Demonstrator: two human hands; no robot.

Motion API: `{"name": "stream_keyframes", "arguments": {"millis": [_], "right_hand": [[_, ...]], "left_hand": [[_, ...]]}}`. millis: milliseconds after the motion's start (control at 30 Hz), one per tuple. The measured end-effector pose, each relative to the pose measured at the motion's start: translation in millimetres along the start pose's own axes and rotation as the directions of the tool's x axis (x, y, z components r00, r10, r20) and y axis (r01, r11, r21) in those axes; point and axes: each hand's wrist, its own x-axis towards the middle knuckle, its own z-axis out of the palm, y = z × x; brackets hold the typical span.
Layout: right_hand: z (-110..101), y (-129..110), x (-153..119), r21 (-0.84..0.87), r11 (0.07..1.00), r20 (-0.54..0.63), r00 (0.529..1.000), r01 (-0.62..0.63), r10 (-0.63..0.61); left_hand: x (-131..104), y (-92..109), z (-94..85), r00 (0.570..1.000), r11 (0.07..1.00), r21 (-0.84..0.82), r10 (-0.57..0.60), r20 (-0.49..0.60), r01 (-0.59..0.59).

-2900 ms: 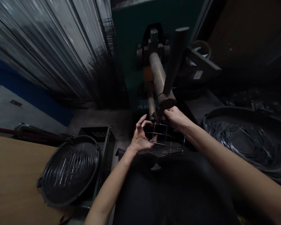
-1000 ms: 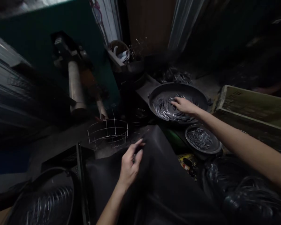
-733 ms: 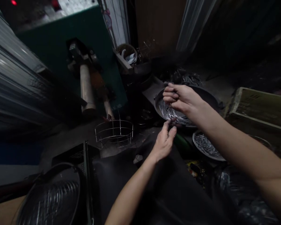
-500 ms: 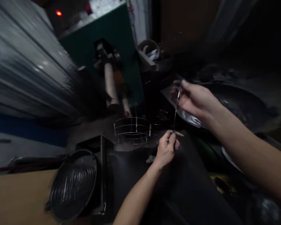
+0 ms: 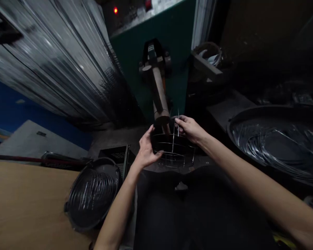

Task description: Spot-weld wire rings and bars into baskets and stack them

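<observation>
My right hand point(image 5: 191, 130) pinches a short thin metal rod point(image 5: 178, 132), which stands upright beside the round wire rack point(image 5: 173, 147). My left hand point(image 5: 146, 150) is at the rack's left side with its thumb and fingers spread apart. Its thumb is close to the rack's wires; whether it touches them I cannot tell. The rack is made of curved wires joined by upright ones, and it sits below the blunt cylindrical arm point(image 5: 160, 92) of a green machine point(image 5: 178, 55). Part of the rack's far side is lost in the dark.
A black basin point(image 5: 72, 211) with curved wires stands at lower left, beside a wooden board point(image 5: 28, 205). On the right is a wide dark pan point(image 5: 232, 119) holding many wire pieces. A small round container point(image 5: 219, 59) sits behind. Plastic sheeting point(image 5: 67, 59) hangs at left.
Both hands have moved to the wire rack, the right hand bringing the rod. My left hand has opened from its pinch near the rod's lower end. The view has swung left.
</observation>
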Motion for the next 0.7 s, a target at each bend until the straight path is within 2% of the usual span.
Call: {"name": "stream_keyframes", "arguments": {"millis": [100, 200, 300, 467, 700], "right_hand": [[3.6, 4.6, 0.1, -0.019, 0.999, -0.015, 0.999, -0.029, 0.029], [5.3, 5.2, -0.9, -0.045, 0.999, -0.002, 1.0, -0.006, 0.006], [10.2, 6.1, 2.2, -0.073, 0.997, 0.052, 0.998, 0.037, -0.033], [20.1, 13.1, 9.3, -0.069, 0.995, 0.134, 0.989, 0.078, -0.068], [23.3, 15.8, 19.1, -0.13, 0.991, 0.037, 0.999, 0.029, -0.024]], "left_hand": [[10.9, -14.0, 25.8, 0.993, 0.982, -0.182, 0.019, -0.119, -0.041], [6.2, -17.8, 38.8, 0.971, 0.962, -0.259, 0.025, -0.238, -0.088], [-2.7, -21.9, 37.7, 0.957, 0.967, -0.246, -0.009, -0.291, -0.066], [-5.1, -32.5, 30.9, 0.953, 0.971, -0.238, -0.035, -0.301, -0.04], [0.0, -40.5, 31.5, 0.947, 0.961, -0.265, -0.008, -0.321, -0.082]]}}
